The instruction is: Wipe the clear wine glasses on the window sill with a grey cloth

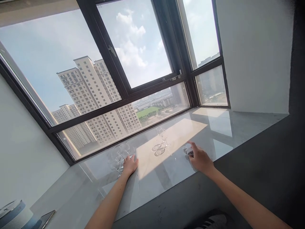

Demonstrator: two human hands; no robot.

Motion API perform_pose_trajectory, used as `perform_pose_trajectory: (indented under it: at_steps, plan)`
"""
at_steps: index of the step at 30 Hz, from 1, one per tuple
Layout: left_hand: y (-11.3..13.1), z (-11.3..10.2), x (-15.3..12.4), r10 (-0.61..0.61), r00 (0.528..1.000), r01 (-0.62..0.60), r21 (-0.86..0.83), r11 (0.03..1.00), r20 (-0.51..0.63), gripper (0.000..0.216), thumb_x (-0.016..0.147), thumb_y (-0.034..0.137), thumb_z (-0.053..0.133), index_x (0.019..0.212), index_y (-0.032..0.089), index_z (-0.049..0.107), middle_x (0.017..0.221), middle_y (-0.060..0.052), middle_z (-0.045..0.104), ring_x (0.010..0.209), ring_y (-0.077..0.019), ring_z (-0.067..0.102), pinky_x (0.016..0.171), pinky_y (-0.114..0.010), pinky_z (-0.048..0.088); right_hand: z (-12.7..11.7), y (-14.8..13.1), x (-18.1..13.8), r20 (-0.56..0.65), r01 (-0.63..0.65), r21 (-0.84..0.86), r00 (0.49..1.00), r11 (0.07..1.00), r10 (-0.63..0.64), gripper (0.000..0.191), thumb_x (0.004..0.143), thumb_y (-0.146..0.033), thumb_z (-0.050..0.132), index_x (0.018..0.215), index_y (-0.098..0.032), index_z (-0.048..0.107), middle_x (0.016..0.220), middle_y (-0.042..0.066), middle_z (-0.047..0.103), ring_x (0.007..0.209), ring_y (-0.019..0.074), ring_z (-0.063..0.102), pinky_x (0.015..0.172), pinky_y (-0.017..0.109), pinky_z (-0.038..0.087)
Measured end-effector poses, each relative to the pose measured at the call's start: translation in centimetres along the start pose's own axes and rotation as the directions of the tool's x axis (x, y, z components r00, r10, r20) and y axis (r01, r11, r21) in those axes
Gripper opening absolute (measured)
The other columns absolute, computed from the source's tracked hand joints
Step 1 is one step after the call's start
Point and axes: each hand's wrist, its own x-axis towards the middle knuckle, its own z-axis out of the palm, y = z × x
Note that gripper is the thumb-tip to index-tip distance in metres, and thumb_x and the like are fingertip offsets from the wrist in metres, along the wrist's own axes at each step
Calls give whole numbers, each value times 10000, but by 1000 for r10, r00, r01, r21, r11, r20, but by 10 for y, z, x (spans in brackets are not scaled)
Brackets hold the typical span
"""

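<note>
Right hand (200, 159) grips a crumpled white cloth (187, 150) on the windowsill (152, 187); your left hand (130, 165) is at the clustered stemmed glasses (117, 162), can't tell if gripping; a sideways nudge could topple them; a wide right-hand sweep could catch the glassware (161, 131) between your hands.

No lettering, label, brand, number or sign could be read on or around the windowsill (152, 187).

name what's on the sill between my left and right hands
Head view: partly sunlit sill with glass shadows; clear glasses sit nearer the window.
</note>
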Motion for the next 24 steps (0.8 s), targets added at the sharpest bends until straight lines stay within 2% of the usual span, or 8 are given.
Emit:
perform_pose_trajectory:
  at_steps: [9, 12, 16, 18, 20, 22, 24]
  plan:
    - [-4, -1, -6, 40, 999, -41, -28, 999, -21, 522, 931, 448, 393, 1391, 239, 526, 1520, -119, 421, 1414, -332, 337, 1130, -447, 283, -1, 1, 0, 4, -15, -11, 1000, 1000, 15, 546, 891, -142, 486, 1424, -198, 384, 1097, 167, 617, 769, 213, 585, 527, 239, 327]
    - [-1, -2, -15, 19, 998, -21, -30, 999, -67, 501, 936, 427, 399, 1377, 233, 535, 1518, -119, 405, 1413, -339, 322, 1148, -461, 249, -1, 1, 0, -6, -9, -6, 1000, 1000, 9, 547, 884, -133, 495, 1417, -202, 392, 1094, 161, 618, 808, 222, 594, 542, 240, 335]
    - [12, -1, -39, 0, 987, -9, -50, 999, -163, 490, 928, 360, 412, 1376, 192, 519, 1507, -161, 390, 1398, -345, 329, 1143, -474, 260, 1, 1, 1, -9, -1, 9, 1000, 1000, 1, 547, 885, -123, 480, 1418, -205, 388, 1136, 165, 609, 841, 227, 596, 551, 243, 336]
    - [26, 1, -53, 80, 977, -98, -80, 992, -197, 468, 906, 316, 444, 1349, 197, 532, 1474, -146, 433, 1376, -312, 360, 1145, -438, 281, 1, 1, 1, -6, -3, 10, 1000, 1000, 3, 547, 887, -122, 474, 1421, -203, 387, 1126, 161, 613, 814, 220, 590, 549, 247, 329]
    - [48, 2, -64, 239, 954, -266, -143, 953, -183, 452, 889, 282, 454, 1325, 213, 553, 1439, -120, 476, 1357, -268, 388, 1145, -391, 302, 1, 0, 1, -14, -5, 11, 1000, 1000, 5, 545, 886, -123, 478, 1419, -198, 396, 1106, 158, 620, 804, 218, 586, 554, 252, 326]
    - [75, 3, -70, 416, 898, -438, -228, 869, -141, 473, 888, 294, 457, 1343, 204, 551, 1464, -128, 456, 1376, -260, 372, 1147, -389, 313, 1, -1, 1, -20, -9, 12, 1000, 1000, 9, 540, 886, -124, 483, 1414, -196, 403, 1116, 160, 618, 812, 218, 587, 561, 253, 325]
    - [107, 3, -70, 553, 828, -555, -282, 782, -96, 535, 886, 345, 488, 1404, 215, 511, 1545, -131, 367, 1420, -284, 318, 1166, -435, 287, 0, -2, 1, -21, -15, 5, 1000, 1000, 15, 535, 885, -119, 484, 1408, -201, 404, 1122, 152, 615, 827, 214, 588, 576, 249, 326]
